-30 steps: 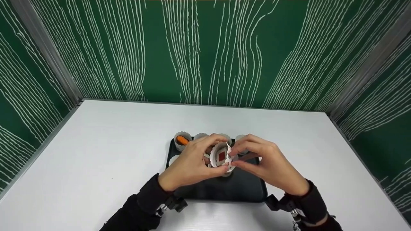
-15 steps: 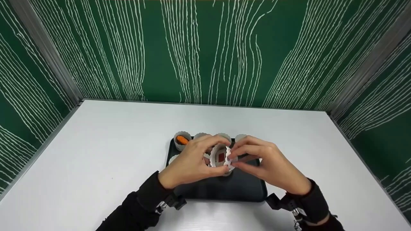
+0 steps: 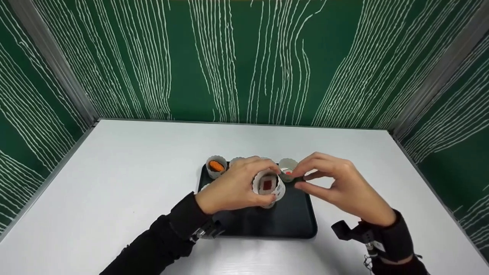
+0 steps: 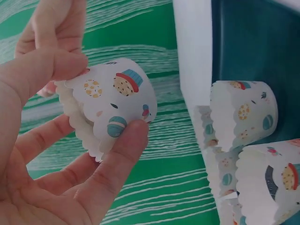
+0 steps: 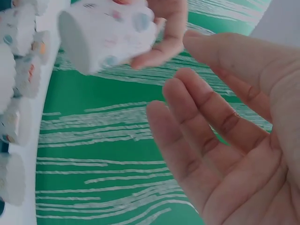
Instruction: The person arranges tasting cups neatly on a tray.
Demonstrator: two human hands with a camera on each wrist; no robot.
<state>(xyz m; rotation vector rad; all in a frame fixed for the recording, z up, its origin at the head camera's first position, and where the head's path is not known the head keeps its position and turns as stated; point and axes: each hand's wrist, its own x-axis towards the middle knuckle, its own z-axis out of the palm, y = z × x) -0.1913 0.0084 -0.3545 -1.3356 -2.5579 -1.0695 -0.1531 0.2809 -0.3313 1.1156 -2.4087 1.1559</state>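
Note:
My left hand (image 3: pixel 244 185) grips a white paper baking cup (image 4: pixel 115 101) with a scalloped rim and printed cupcakes. It is held above the tray with its mouth tilted toward the head camera, and a red square (image 3: pixel 267 185) shows inside. To the right of that cup, my right hand (image 3: pixel 332 175) is apart from it. In the right wrist view its fingers (image 5: pixel 180 101) are loosely bent, and nothing lies between them and the thumb.
Under the hands, a dark tray (image 3: pixel 267 223) stands on the white table (image 3: pixel 153 152). Several more baking cups stand on it; one (image 3: pixel 216 167) contains an orange piece (image 3: pixel 216 165), and another (image 3: pixel 288 165) has something red and white inside. Green panels with white lines (image 3: pixel 252 61) stand behind.
My right hand has let go of the paper cup's rim and moved to the right. My left hand has shifted slightly right with the cup, whose mouth now looks rounder.

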